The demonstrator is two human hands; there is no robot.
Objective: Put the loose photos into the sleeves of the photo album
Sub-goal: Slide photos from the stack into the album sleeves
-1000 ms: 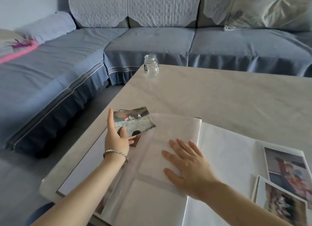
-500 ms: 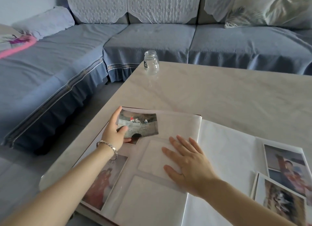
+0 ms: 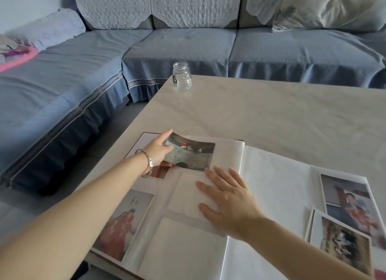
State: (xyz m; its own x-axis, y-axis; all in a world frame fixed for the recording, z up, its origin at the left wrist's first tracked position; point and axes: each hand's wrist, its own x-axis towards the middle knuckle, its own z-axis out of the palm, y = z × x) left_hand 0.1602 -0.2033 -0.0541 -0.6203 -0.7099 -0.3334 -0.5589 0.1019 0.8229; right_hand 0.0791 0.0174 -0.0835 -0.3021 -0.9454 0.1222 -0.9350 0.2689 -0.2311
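Left hand (image 3: 157,149) pinches photo (image 3: 192,154) by left edge, over album (image 3: 271,196) upper left. Right hand (image 3: 227,198) flat, fingers straight, pressing album. Photo bows: likely light, floppy, slick; edge grip best, avoid creasing.

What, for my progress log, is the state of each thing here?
Photo album, open, flat on the table.
Held photo, bowed, over the left page.
Left hand, pinching the held photo's edge.
Right hand, flat, pressing the left page.
Loose photos, overlapping on the right page.
Glass jar, upright, lidless.

glossy photo (image 3: 189,154), clear glass jar (image 3: 181,77), quilted cloth sofa (image 3: 188,48).
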